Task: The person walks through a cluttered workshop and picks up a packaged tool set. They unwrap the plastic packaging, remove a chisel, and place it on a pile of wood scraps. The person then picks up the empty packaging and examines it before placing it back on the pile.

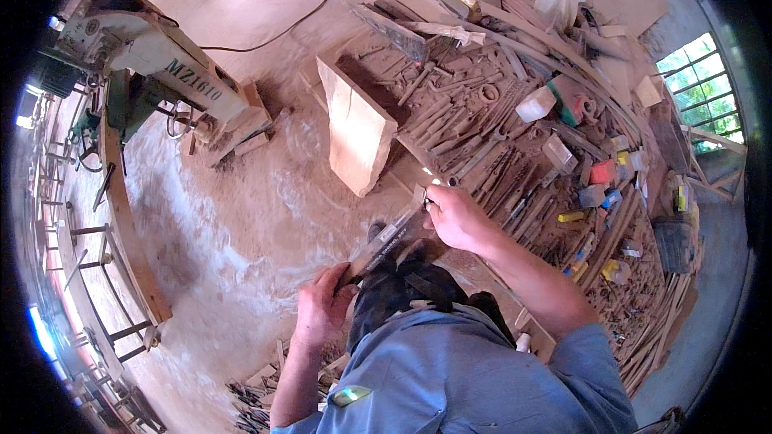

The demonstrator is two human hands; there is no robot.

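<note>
In front of my waist I hold what looks like a hand saw (pixel 386 243), a long flat blade with printed marks, slanting up to the right. My left hand (pixel 322 305) is closed round its dark lower end, partly hiding it. At the upper end, my right hand (pixel 457 215) pinches the blade's tip between thumb and fingers. Just beyond stands a thick pale wooden board (pixel 354 133), leaning at the edge of a low bench (pixel 414 159) crowded with chisels, files and other long tools.
Sawdust and small boxes lie among the bench tools, with a white plastic bag (pixel 556 0) at the back. A large machine (pixel 173 72) stands at the far left, beside a long wooden beam (pixel 129 225). A barred window (pixel 704 92) is on the right. Wood scraps (pixel 261 386) lie near my left forearm.
</note>
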